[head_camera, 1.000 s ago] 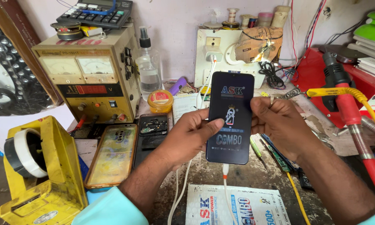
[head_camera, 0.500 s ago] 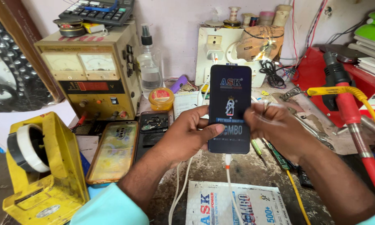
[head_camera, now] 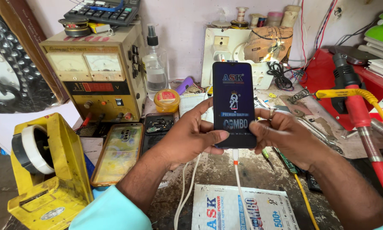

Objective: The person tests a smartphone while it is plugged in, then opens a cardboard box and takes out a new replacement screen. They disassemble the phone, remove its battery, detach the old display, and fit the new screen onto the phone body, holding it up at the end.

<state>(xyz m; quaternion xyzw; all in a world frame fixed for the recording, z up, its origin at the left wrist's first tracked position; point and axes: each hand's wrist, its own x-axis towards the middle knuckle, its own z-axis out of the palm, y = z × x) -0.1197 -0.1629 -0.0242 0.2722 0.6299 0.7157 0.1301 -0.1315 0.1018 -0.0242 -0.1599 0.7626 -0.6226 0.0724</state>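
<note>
The black rectangular smartphone with a lit screen [head_camera: 234, 104] stands upright above the stained tabletop [head_camera: 225, 168], its long axis vertical, with a white charging cable [head_camera: 239, 183] going down from its bottom edge. The left hand [head_camera: 187, 138] closes its grip on the phone's lower left edge, thumb across the glass, and the right hand [head_camera: 285, 136] pinches the lower right edge, so both hands are equally near. To the left of the phone lies a phone back cover in a clear yellowish case [head_camera: 119, 153].
</note>
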